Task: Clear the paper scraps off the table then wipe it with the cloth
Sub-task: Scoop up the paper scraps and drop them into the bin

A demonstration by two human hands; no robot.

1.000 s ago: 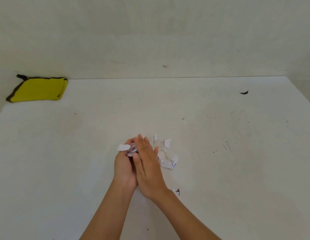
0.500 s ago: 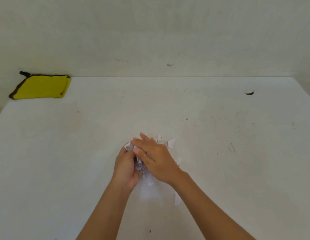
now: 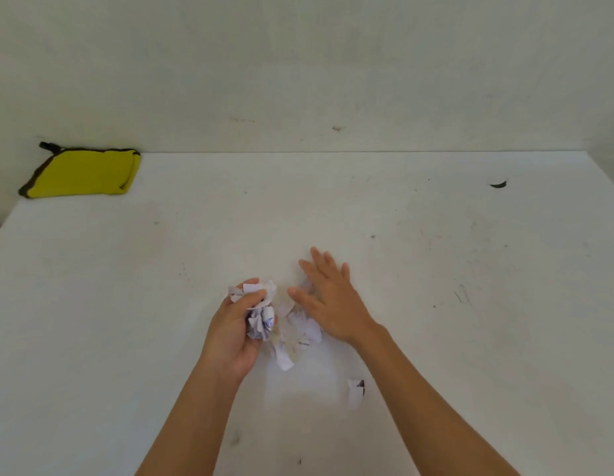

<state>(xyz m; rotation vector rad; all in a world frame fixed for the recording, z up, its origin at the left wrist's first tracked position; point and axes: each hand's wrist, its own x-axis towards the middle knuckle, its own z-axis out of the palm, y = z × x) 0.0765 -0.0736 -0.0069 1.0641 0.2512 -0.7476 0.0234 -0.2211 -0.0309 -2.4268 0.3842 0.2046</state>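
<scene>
1. Torn white paper scraps [image 3: 300, 329] lie loose on the white table [image 3: 110, 321], in towards its near edge, between the two hands.
2. The left hand [image 3: 235, 333] curls thumb and fingers round a crumpled wad of scraps [image 3: 261, 317].
3. The right hand [image 3: 333, 300] is flat, palm down, with its fingers straight and spread over the loose pieces.
4. One stray scrap [image 3: 354, 391] lies beside the right forearm.
5. The folded yellow cloth [image 3: 82, 173] with dark trim lies at the far left corner.

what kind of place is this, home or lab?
Can't tell for sure; likely a bare indoor work corner: a plain white table against a pale wall, with a yellow cloth and paper scraps on it.
</scene>
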